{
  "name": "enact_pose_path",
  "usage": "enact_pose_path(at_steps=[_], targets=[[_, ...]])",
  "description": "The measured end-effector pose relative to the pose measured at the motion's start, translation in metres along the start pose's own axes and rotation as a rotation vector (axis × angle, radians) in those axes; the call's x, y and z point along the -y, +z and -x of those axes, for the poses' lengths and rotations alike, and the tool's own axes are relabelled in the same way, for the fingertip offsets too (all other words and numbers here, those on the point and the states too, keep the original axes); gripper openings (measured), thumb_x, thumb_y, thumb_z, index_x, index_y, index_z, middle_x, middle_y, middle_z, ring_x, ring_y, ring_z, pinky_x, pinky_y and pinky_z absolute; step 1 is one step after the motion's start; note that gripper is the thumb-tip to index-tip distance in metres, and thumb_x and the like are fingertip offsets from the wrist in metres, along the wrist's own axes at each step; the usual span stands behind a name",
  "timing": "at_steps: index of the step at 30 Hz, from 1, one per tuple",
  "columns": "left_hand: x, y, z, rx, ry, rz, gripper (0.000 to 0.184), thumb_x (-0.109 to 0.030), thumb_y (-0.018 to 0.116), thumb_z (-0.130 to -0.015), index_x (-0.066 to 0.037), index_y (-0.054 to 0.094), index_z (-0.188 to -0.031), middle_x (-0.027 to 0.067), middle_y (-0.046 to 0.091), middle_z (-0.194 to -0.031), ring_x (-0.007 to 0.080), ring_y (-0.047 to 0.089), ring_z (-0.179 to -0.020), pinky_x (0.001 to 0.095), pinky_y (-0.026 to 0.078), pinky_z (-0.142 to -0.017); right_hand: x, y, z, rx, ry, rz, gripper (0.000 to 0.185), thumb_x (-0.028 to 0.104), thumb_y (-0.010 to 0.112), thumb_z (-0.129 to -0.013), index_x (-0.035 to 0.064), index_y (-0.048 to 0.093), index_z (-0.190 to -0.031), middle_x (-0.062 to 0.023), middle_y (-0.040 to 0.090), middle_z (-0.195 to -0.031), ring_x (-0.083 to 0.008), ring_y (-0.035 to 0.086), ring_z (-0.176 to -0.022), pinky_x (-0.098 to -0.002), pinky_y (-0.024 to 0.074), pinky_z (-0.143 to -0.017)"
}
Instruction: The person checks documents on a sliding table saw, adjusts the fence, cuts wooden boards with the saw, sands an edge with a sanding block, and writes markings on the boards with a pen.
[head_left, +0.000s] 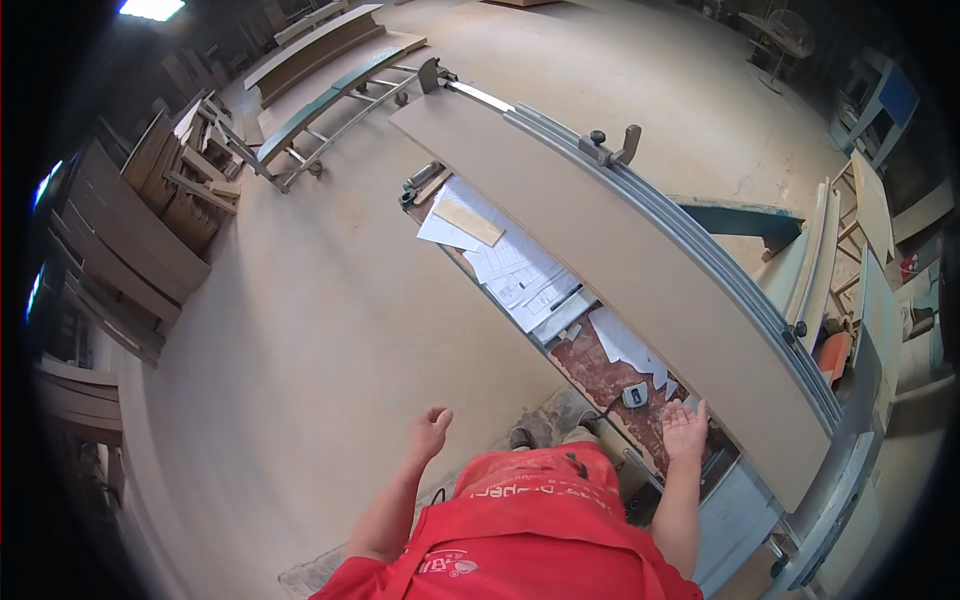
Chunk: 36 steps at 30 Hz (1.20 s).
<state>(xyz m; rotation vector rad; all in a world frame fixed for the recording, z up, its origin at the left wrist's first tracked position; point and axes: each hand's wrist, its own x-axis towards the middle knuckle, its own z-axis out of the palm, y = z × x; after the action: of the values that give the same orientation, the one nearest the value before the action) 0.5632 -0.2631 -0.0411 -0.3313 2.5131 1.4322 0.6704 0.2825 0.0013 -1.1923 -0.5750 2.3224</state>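
A long beige board lies lengthwise on the saw's sliding table, against a metal rail. My right hand is palm up with its fingers stretched out, close to the near edge of the board. It holds nothing, and I cannot tell whether the fingertips touch the board. Left of that hand, a tape measure rests on the worn reddish surface. My left hand hangs over the floor, its fingers curled in, with nothing visible in it.
Paper drawings and a small wood strip lie beside the board. A clamp sits on the rail. A wheeled rack stands at the back left. Stacked panels lean along the left side.
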Motion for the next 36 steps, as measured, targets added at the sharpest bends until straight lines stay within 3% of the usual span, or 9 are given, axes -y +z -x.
enact_pose_path(at_steps=[4,5,13,18,21,24,29,32,36], targets=[[0.051,-0.029,0.002,-0.126,-0.22,0.095,0.043,-0.034,0.073,-0.101,0.005,0.076,-0.12,0.0178,0.08,-0.107,0.0237,0.075,-0.1,0.039,0.058,-0.089,0.003,0.046,-0.058,-0.066,0.098,-0.133,0.097,0.063,0.078,-0.092,-0.0007,0.042,-0.156,-0.017,0.041,-0.162,-0.0308,0.055,-0.135,-0.0477,0.0482,-0.114],[0.056,-0.027,0.0,-0.122,-0.254,0.108,0.043,-0.034,0.073,-0.101,0.005,0.076,-0.12,0.0178,0.08,-0.107,0.0238,0.075,-0.101,0.0391,0.057,-0.09,0.002,0.058,-0.066,-0.057,0.049,-0.154,0.089,0.062,0.08,-0.091,0.0095,0.048,-0.156,-0.0116,0.048,-0.16,-0.0294,0.052,-0.14,-0.0479,0.0439,-0.117],[-0.027,0.018,-0.061,0.073,-0.292,0.056,0.05,-0.038,0.071,-0.1,0.004,0.074,-0.127,0.0216,0.079,-0.121,0.0299,0.075,-0.114,0.0414,0.057,-0.098,-0.019,0.096,-0.127,-0.351,-0.282,-0.321,0.082,0.053,0.085,-0.087,0.0227,0.054,-0.157,-0.0051,0.057,-0.158,-0.0281,0.052,-0.143,-0.0472,0.0449,-0.115],[-0.099,0.004,-0.137,0.26,-0.172,-0.09,0.055,-0.044,0.066,-0.103,0.002,0.073,-0.132,0.0214,0.077,-0.126,0.0322,0.073,-0.121,0.0435,0.055,-0.104,-0.022,0.087,-0.149,-0.396,-0.337,-0.469,0.08,0.049,0.083,-0.088,0.022,0.054,-0.158,-0.0033,0.057,-0.16,-0.0329,0.051,-0.146,-0.0503,0.036,-0.123],[-0.113,0.008,-0.202,0.3,-0.084,-0.077,0.05,-0.041,0.066,-0.104,0.001,0.074,-0.13,0.0157,0.079,-0.121,0.0268,0.073,-0.112,0.0416,0.056,-0.098,-0.014,0.129,-0.115,-0.679,-0.301,-0.372,0.078,0.05,0.082,-0.09,0.0194,0.055,-0.157,-0.0044,0.057,-0.16,-0.0327,0.052,-0.145,-0.0499,0.0356,-0.124],[-0.148,0.005,-0.257,0.293,-0.139,-0.008,0.046,-0.041,0.064,-0.106,0.0,0.075,-0.124,0.0107,0.079,-0.116,0.022,0.073,-0.107,0.0403,0.055,-0.093,-0.015,0.103,-0.118,-0.514,-0.344,-0.389,0.074,0.049,0.083,-0.091,0.0124,0.061,-0.151,-0.0058,0.059,-0.158,-0.0293,0.054,-0.143,-0.0454,0.0406,-0.121],[-0.16,0.01,-0.343,0.516,-0.412,0.803,0.046,-0.049,0.055,-0.11,-0.009,0.07,-0.126,0.0062,0.075,-0.124,0.0217,0.07,-0.117,0.0403,0.052,-0.095,-0.032,0.109,-0.025,-0.619,-0.26,-0.368,0.066,0.059,0.072,-0.099,0.0172,0.062,-0.148,-0.0032,0.063,-0.152,-0.0289,0.059,-0.136,-0.0478,0.0498,-0.112],[-0.168,0.035,-0.391,0.688,-0.549,1.143,0.054,-0.049,0.052,-0.111,-0.006,0.062,-0.142,0.0108,0.067,-0.142,0.026,0.062,-0.13,0.0435,0.049,-0.107,-0.064,0.107,0.048,-0.679,-0.252,-0.141,0.061,0.057,0.069,-0.101,0.0168,0.061,-0.147,-0.0028,0.063,-0.15,-0.029,0.06,-0.135,-0.0515,0.0521,-0.109],[-0.257,0.056,-0.417,0.815,-0.56,1.39,0.061,-0.054,0.05,-0.111,-0.005,0.055,-0.148,0.0119,0.06,-0.15,0.0266,0.057,-0.136,0.047,0.047,-0.114,-0.122,0.129,0.136,-0.642,-0.338,-0.286,0.057,0.053,0.062,-0.107,0.0169,0.057,-0.151,-0.005,0.064,-0.146,-0.0296,0.061,-0.134,-0.0551,0.05,-0.113]])
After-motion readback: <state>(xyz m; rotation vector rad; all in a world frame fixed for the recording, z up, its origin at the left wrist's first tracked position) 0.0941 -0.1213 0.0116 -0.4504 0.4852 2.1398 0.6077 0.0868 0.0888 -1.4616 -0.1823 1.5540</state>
